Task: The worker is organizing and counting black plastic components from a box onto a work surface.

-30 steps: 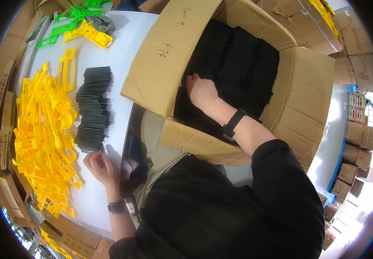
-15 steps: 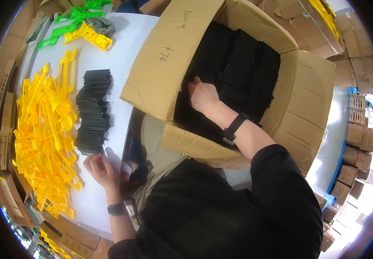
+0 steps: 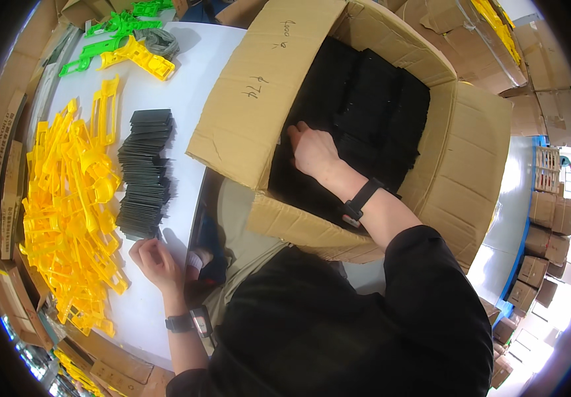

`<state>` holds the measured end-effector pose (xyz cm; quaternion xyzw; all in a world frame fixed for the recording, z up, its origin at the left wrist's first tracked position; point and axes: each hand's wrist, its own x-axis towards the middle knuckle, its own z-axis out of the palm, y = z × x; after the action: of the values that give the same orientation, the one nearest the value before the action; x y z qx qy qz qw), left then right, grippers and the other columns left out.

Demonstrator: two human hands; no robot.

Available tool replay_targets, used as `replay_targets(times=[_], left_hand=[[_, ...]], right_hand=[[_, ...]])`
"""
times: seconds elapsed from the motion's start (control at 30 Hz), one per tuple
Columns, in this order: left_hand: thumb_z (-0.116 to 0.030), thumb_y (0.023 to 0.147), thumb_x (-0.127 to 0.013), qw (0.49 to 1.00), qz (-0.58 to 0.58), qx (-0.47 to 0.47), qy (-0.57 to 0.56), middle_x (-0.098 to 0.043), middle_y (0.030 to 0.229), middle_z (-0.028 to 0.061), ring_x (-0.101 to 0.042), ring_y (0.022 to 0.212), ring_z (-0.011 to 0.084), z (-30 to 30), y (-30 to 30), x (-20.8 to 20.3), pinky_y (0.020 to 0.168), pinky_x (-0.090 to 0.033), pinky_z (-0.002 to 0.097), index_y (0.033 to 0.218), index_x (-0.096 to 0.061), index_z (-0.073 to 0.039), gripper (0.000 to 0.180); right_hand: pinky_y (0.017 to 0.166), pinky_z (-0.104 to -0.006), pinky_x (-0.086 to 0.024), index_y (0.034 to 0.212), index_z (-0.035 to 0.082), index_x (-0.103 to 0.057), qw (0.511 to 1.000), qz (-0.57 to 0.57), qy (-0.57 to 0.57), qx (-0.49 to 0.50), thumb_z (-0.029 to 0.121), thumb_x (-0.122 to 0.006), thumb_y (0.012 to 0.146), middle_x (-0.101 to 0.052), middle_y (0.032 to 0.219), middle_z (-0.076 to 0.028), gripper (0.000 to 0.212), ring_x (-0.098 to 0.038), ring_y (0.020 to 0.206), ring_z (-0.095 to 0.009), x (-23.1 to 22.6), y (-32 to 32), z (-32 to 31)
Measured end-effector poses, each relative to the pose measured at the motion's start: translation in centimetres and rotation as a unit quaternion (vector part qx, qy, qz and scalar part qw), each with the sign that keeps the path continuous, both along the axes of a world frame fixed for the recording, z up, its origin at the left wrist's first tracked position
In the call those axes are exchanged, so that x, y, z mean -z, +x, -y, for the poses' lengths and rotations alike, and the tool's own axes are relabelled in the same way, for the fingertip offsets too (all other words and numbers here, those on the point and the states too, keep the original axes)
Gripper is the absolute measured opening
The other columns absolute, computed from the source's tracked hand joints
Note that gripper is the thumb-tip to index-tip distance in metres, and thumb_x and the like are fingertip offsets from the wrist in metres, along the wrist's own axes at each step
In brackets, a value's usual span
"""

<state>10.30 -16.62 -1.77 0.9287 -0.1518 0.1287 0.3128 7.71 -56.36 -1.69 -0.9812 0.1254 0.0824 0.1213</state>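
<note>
Black pieces [image 3: 365, 112] fill the box [image 3: 470, 165], right hand [image 3: 312, 151] closing fingers on some; left hand [image 3: 156, 261] rests open on table [image 3: 199, 73].

Counter [image 3: 193, 73]: white top, edges bent by the lens; carries a sprawling heap of yellow plastic parts [image 3: 67, 212] along its left side; a row of stacked black flat pieces [image 3: 143, 175] just beside the heap; green plastic parts [image 3: 110, 33] and a few more yellow ones [image 3: 140, 58] at the far end; left hand [image 3: 156, 261] resting on the near bare patch.
</note>
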Motion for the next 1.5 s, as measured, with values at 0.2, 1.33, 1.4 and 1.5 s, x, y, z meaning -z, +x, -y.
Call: replay_targets(times=[0.2, 1.33, 1.4, 1.5], left_hand=[[-0.003, 0.091, -0.055, 1.000, 0.003, 0.007, 0.005, -0.046, 0.105, 0.0072, -0.048, 0.074, 0.0113, 0.4, 0.1, -0.2, 0.064, -0.041, 0.0207, 0.095, -0.056, 0.000, 0.005], [-0.025, 0.102, -0.044, 0.721, -0.433, 0.108, -0.529, -0.057, 0.121, 0.0114, -0.063, 0.103, 0.0226, 9.6, -0.9, -11.4, 0.080, -0.058, 0.0441, 0.136, -0.037, -0.008, 0.039], [-0.023, 0.101, -0.046, 0.727, -0.419, 0.066, -0.541, -0.059, 0.118, 0.0112, -0.064, 0.099, 0.0218, 7.4, -0.7, -11.1, 0.077, -0.059, 0.0430, 0.135, -0.038, -0.008, 0.038], [-0.021, 0.101, -0.046, 0.740, -0.431, 0.017, -0.517, -0.061, 0.114, 0.0103, -0.066, 0.096, 0.0197, 4.5, -1.2, -10.8, 0.068, -0.062, 0.0380, 0.134, -0.040, -0.007, 0.036]], right_hand=[[0.071, -0.0413, -0.054, 0.092, 0.004, -0.064, 0.999, -0.039, 0.008, 0.003, 0.020, -0.073, 0.071, -0.066, 0.093, -0.016, 0.028, -0.067, 0.084, -0.033, 0.5, 0.8, 1.1], [0.050, -0.0240, -0.042, 0.094, 0.004, -0.065, 0.686, -0.147, 0.711, 0.048, 0.025, -0.073, 0.081, -0.062, 0.078, -0.001, 0.026, -0.053, 0.060, -0.007, -12.9, 4.5, -13.2], [0.052, -0.0228, -0.040, 0.097, 0.005, -0.065, 0.672, -0.169, 0.720, 0.030, 0.029, -0.071, 0.086, -0.063, 0.080, 0.001, 0.027, -0.051, 0.061, -0.006, -11.4, 5.0, -14.8], [0.060, -0.0240, -0.044, 0.102, 0.006, -0.065, 0.663, -0.199, 0.721, 0.018, 0.029, -0.069, 0.089, -0.064, 0.086, 0.000, 0.027, -0.054, 0.070, -0.007, -10.3, 5.2, -17.8]])
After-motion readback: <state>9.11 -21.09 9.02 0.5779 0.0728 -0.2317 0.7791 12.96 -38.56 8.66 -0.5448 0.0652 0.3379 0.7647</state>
